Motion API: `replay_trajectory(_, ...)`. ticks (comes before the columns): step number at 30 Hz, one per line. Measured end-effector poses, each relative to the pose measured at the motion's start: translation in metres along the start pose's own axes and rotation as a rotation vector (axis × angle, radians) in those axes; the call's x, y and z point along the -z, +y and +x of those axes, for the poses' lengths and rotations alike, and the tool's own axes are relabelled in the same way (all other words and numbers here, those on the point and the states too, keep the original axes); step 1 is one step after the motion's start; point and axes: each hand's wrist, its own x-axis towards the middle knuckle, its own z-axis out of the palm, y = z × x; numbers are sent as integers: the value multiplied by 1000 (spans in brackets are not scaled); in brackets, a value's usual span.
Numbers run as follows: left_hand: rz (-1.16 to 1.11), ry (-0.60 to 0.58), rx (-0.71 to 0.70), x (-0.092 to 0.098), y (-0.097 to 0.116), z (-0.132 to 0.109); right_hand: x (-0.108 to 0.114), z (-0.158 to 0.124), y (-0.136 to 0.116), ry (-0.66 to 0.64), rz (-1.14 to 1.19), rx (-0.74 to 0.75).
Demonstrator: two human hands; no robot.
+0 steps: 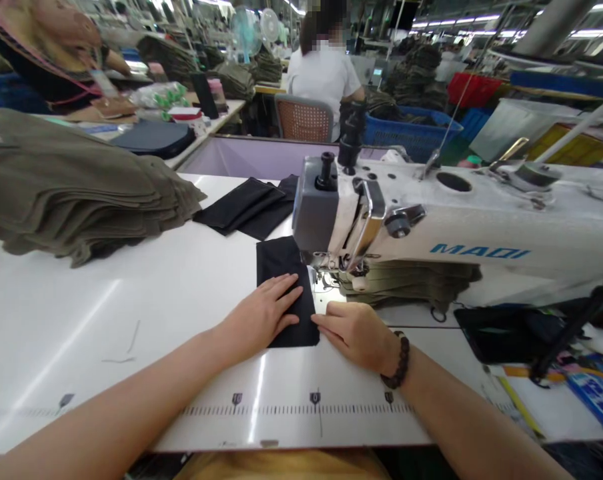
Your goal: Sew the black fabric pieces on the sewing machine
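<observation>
A small black fabric piece point(283, 267) lies flat on the white sewing table point(131, 307), running under the head of the white sewing machine point(461, 227). My left hand point(266, 313) rests flat on its near half with fingers stretched out. My right hand point(354, 330) sits at the fabric's right near corner, fingers curled and pressed together against the edge, close to the presser foot point(326, 280). A bead bracelet circles my right wrist. Olive fabric point(411, 280) is bunched under the machine arm.
A tall stack of olive garment pieces point(76, 190) fills the table's left. More black pieces point(251, 207) lie behind the machine head. A person in white point(324, 73) sits ahead; another person point(46, 53) works at far left. Blue basket point(411, 130) behind.
</observation>
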Motion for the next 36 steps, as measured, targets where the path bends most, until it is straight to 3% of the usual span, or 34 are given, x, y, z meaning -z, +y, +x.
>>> replay_trajectory(8,-125,-30,-9,3,-6,32,3,4,5,51,-160,-100)
replay_trajectory(12,-169,17,-29,1,-9,41,1,5,6,54,-164,-172)
replay_trajectory(36,-194,62,-72,-5,-21,47,-6,10,7,123,-134,-239)
